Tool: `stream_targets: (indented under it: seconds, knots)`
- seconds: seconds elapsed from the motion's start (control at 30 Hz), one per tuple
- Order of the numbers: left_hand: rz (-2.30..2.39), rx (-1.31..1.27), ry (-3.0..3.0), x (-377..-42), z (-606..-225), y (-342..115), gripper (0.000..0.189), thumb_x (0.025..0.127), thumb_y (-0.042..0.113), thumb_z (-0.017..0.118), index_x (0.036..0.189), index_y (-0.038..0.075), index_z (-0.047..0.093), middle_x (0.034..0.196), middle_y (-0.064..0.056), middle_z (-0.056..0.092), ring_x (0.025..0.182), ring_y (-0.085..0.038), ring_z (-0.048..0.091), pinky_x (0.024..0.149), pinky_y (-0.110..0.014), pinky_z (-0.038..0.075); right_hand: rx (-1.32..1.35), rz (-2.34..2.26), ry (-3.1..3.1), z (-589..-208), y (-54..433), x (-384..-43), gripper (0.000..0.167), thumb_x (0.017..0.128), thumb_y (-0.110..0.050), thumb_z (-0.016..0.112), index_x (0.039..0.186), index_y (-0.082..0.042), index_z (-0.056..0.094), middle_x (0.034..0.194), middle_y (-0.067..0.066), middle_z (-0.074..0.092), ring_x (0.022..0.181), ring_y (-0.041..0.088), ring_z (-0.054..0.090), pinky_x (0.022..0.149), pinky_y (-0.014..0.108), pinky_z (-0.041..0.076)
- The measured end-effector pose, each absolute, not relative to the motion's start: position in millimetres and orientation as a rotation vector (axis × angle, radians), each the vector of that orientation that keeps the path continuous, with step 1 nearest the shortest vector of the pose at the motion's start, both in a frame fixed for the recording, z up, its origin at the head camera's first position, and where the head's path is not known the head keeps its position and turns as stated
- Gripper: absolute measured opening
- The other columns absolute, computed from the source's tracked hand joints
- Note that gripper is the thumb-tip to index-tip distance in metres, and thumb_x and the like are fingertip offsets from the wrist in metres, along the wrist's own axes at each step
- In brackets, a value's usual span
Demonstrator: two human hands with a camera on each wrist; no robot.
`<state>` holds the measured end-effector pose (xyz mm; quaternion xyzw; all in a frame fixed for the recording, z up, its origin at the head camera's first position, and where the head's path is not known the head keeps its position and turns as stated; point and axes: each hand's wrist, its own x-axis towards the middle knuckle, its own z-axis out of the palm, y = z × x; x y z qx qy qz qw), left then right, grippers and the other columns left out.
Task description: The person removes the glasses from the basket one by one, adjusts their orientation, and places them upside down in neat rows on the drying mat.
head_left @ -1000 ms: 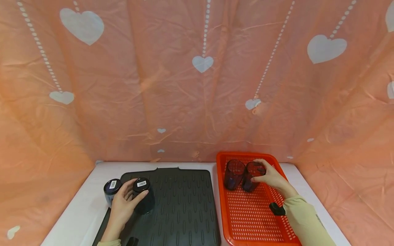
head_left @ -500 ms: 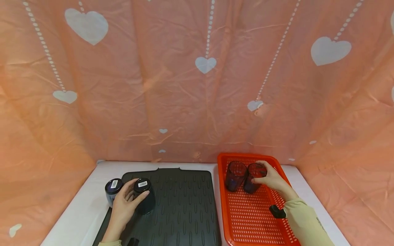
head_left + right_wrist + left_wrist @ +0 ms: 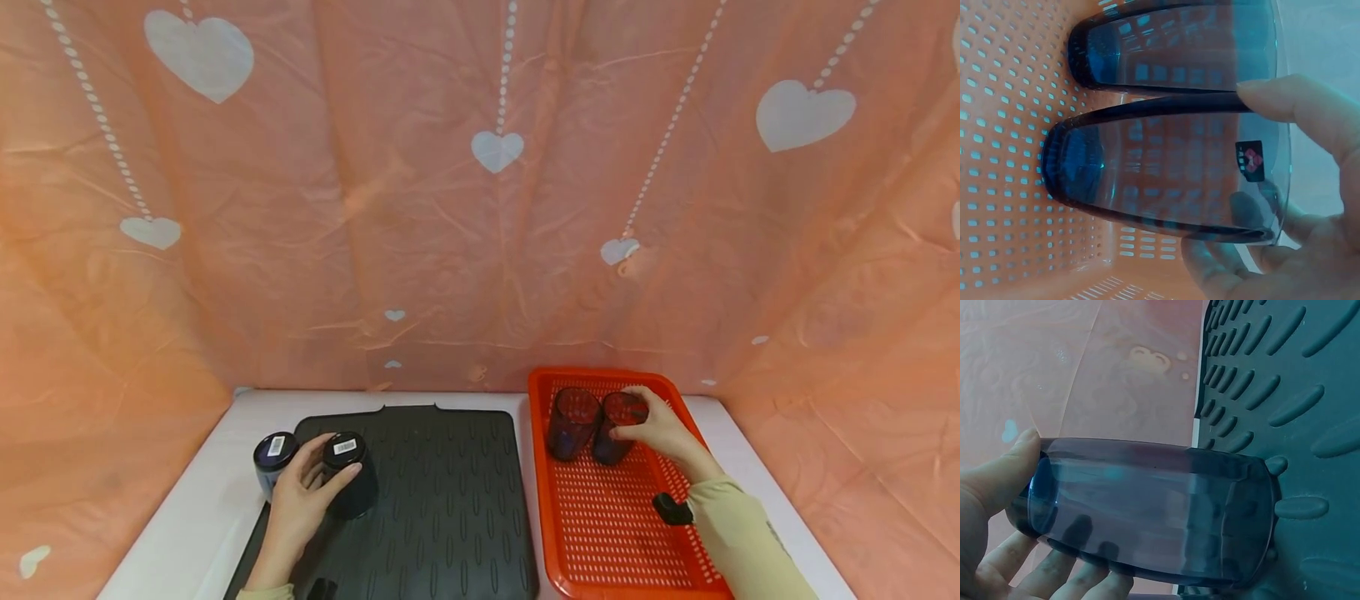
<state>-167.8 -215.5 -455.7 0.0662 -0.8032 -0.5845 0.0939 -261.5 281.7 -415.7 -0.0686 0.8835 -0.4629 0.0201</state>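
Observation:
My left hand holds a dark tinted drinking glass upside down on the dark ridged mat; its base with a barcode sticker faces up. Just left of that hand stands another upturned glass, also with a barcode on its base. In the left wrist view, thumb and fingers wrap the held glass near its base. On the right, my right hand grips an upright tinted glass near its rim, inside the orange basket. A second upright glass stands beside it, close on its left.
The perforated basket stands right of the mat on a white tabletop. An orange sheet with white hearts hangs behind and along both sides. In the right wrist view, a small dark label sits on the gripped glass.
Only the head view shifts slightly. Both hands keep their grips, and the glasses stay where they were.

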Motion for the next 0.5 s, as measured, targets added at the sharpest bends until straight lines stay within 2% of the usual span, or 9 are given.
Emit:
stream_targets:
  seconds: [0.3,0.5]
  knots:
    - [-1.734,0.181,-2.372,-165.7,-454.1,-216.9,0.071,0.082,0.029,0.078,0.139,0.007,0.042,0.144,-0.026,0.036,0.132,-0.045,0.034,0.107,-0.055,0.030,-0.176,-1.435,2.768,-411.4,277.0,-259.2,0.078,0.072,-0.011,0.084,0.134,0.007,0.039,0.124,0.027,0.048,0.109,0.041,0.049,0.082,0.041,0.048]
    - [-1.737,0.172,-2.365,-164.4,-454.4,-218.4,0.072,0.081,0.029,0.078,0.139,0.007,0.042,0.144,-0.025,0.037,0.131,-0.045,0.035,0.107,-0.056,0.030,-0.126,-1.415,2.791,-410.9,279.1,-258.4,0.082,0.071,-0.014,0.085,0.135,0.008,0.038,0.128,0.029,0.046,0.116,0.042,0.045,0.089,0.047,0.044]
